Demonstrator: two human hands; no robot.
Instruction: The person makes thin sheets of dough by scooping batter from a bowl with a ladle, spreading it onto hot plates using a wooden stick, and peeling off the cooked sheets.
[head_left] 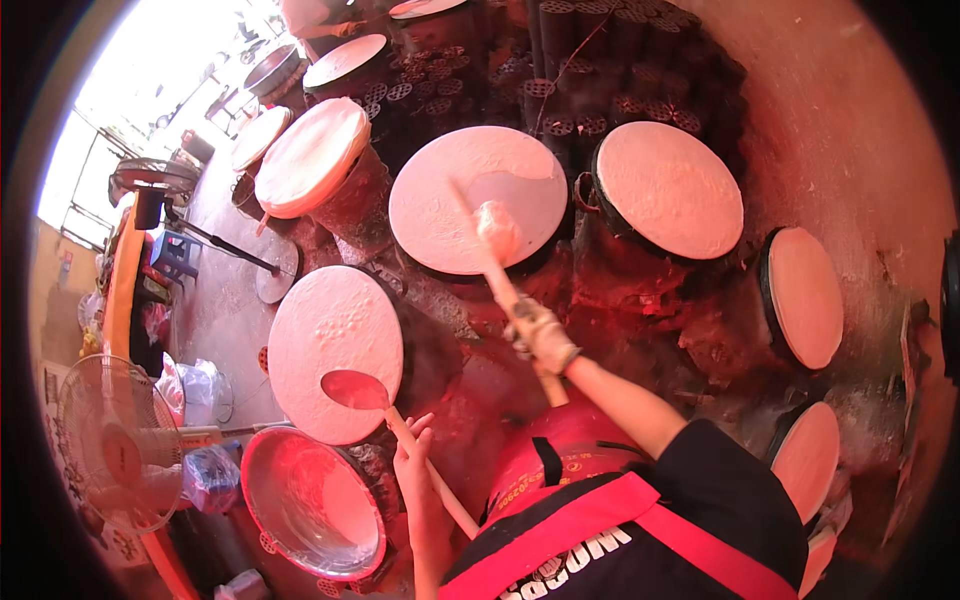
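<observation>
My left hand [412, 460] holds the wooden handle of a ladle. The ladle's reddish bowl [354, 389] hangs over the near edge of a round, pale-coated griddle [330, 330] at left. My right hand [545, 340], in a worn glove, is closed round a long wooden stick [503, 288]. That stick slants forward over the middle round griddle [425, 215]. A pale, dough-like lump [497, 230] sits by the stick there, its edges smeared by motion. White coating covers part of this griddle, and a greyer patch shows around the lump.
More coated round griddles stand around me, one at the right [670, 190] and a stacked-looking pale one [312, 158] at far left. A wide basin [315, 500] with pale contents is at near left. Fans [120, 445], a blue stool [176, 255] and dark perforated cylinders [440, 85] surround the area.
</observation>
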